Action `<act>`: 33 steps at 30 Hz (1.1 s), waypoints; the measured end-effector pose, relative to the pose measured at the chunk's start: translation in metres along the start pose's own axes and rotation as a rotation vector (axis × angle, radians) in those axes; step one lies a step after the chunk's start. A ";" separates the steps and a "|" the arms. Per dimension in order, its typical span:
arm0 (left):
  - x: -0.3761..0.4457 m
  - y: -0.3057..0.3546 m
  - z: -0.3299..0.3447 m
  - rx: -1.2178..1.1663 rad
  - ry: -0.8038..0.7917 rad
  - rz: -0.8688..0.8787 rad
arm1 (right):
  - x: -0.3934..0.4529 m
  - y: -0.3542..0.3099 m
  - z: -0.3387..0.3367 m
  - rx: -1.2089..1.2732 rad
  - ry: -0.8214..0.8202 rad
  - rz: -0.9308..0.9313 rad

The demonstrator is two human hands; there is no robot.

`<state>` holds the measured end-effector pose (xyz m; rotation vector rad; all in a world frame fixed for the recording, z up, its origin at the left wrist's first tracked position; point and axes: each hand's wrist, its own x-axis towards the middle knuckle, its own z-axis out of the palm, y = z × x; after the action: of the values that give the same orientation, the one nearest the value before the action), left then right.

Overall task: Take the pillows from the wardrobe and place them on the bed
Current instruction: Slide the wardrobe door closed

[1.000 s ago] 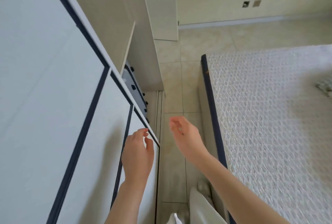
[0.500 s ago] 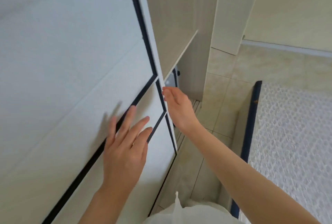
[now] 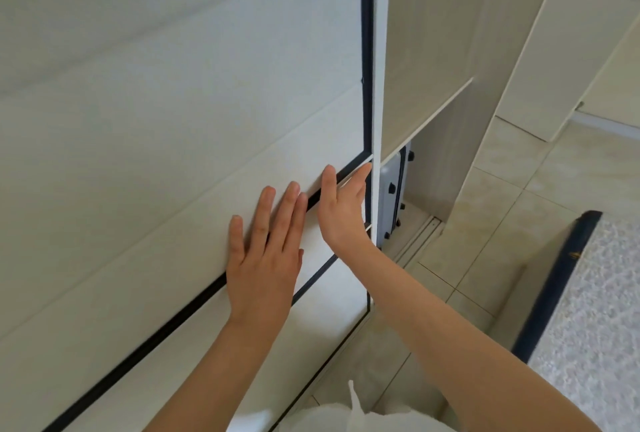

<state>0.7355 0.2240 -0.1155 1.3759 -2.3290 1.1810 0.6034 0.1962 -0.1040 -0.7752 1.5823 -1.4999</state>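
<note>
Head view: a person's left hand lies flat, fingers spread, on the white sliding door of the wardrobe, while the right hand presses along the door's right edge, clamped on nothing. Behind the gap stand a bare shelf and a grey suitcase; no pillows are visible. The bed sits at lower right. Flat palms could slip on the smooth panel, or fingers could get pinched at the door edge. No legible writing appears.
</note>
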 end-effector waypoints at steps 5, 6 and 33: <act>0.013 0.012 0.005 -0.023 0.013 -0.005 | 0.013 -0.001 -0.007 -0.008 0.014 0.001; 0.018 0.016 0.005 -0.026 0.014 -0.007 | 0.017 -0.001 -0.010 -0.007 0.017 0.005; 0.138 0.093 0.001 0.027 -0.010 0.242 | 0.136 0.000 -0.105 -0.082 0.081 -0.134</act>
<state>0.5845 0.1564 -0.0944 1.1337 -2.5523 1.2755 0.4459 0.1316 -0.1259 -0.8914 1.6895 -1.5873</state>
